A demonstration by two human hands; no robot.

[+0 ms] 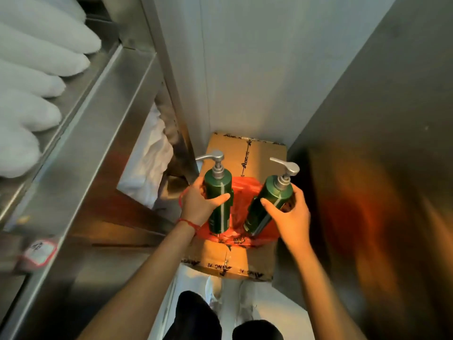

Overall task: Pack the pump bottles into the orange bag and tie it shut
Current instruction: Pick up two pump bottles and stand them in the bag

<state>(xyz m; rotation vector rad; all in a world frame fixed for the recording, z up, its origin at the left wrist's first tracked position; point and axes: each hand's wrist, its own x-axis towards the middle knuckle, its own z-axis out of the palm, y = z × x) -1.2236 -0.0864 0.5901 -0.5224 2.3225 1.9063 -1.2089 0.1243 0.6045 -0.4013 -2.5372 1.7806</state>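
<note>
Each hand grips a bottle mid-frame: left hand [199, 204] one upright [219, 202], right hand [291, 214] one tilted [269, 204], directly over the orange bag [242, 187].

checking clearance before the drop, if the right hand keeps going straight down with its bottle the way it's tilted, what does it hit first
Most likely the orange bag: the right hand grips a green pump bottle whose base already points into the bag, which lies on the cardboard box. The depth below the base is unclear from this single view.
</note>
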